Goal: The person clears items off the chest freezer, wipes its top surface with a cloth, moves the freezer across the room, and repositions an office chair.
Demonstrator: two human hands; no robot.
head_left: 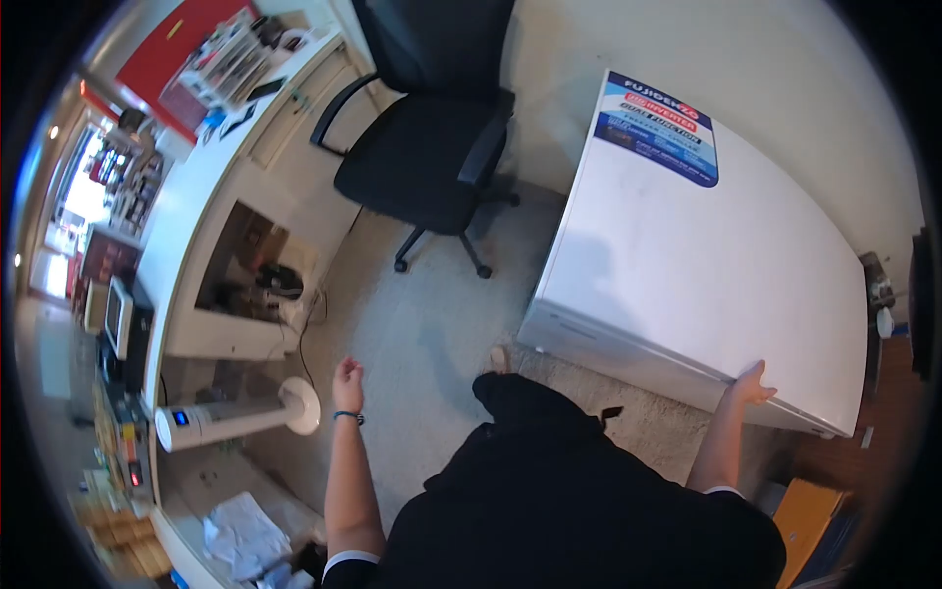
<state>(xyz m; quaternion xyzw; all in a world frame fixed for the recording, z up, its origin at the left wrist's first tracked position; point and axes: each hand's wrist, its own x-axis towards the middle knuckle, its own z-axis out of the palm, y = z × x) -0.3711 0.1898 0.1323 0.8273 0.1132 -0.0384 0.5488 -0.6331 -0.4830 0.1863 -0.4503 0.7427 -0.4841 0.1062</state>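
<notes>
Firstly, at far left, a long curved white desk runs along that side. Near it, a white cylindrical tower fan with a lit blue display stands on a round base. Next, my left hand, a dark band at its wrist, hangs above the pale grey floor; its fingers are curled and I see nothing in them, though I cannot tell whether they meet the palm. Beyond, a black office chair stands between the desk and a white box-shaped chest freezer, which fills the right side. My right hand touches the freezer's near top edge toward its right end, thumb apart from the fingers; I cannot tell whether they clamp it.
</notes>
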